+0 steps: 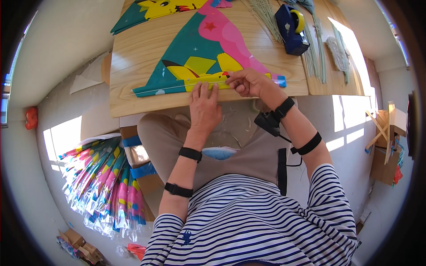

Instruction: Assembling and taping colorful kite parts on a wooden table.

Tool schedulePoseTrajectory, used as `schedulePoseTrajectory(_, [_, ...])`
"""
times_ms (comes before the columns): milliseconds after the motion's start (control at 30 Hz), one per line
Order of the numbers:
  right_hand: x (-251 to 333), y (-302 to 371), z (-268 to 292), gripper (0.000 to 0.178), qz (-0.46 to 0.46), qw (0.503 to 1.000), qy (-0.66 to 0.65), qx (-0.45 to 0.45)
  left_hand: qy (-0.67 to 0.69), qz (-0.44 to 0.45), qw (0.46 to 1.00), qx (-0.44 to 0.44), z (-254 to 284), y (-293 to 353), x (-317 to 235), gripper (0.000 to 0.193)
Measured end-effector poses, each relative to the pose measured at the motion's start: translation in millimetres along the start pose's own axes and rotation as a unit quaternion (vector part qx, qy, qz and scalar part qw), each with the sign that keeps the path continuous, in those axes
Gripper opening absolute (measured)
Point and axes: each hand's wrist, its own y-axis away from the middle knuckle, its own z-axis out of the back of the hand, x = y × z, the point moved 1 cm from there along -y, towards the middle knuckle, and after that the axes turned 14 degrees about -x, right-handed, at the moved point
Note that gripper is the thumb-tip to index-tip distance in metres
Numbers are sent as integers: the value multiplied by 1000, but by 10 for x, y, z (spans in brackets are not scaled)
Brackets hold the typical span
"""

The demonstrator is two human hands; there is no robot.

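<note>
Triangular printed sheet (186, 48), one, at the near edge of the table (133, 57); thin rod (151, 90), one, along its near border. Left hand (205, 108): fingers extended, resting on the border. Right hand (250, 84): thumb and forefinger drawn together there; cannot tell what they grip. Step, apparently: fitting rod to border; next move likely calls for keeping both aligned. Tape dispenser (290, 33), one, far right; loose rods (265, 20), uncountable.
</note>
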Motion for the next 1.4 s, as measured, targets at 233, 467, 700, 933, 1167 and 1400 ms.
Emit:
schedulePoseTrajectory(233, [-75,60,3,14,13,997,-75,0,3,3,1000,3,0,-1,-6,70])
schedulePoseTrajectory(467, [-118,328,-74,17,384,896,122,-186,-9,-2,1000,-1,-13,1,-16,67])
schedulePoseTrajectory(700, [-377,2,-475,4,648,616,390,-220,11,-7,1000,-2,-37,13,46,69])
schedulePoseTrajectory(933, [-323,-139,-544,5,653,569,469,-171,47,4,999,-17,-48,51,56,70])
schedulePoseTrajectory(1167, [-364,-188,-542,12,702,489,496,-148,42,-2,999,-18,11,19,36,69])
schedulePoseTrajectory(1400, [-339,-78,-116,18,690,458,522,-202,38,4,999,-6,47,-6,37,66])
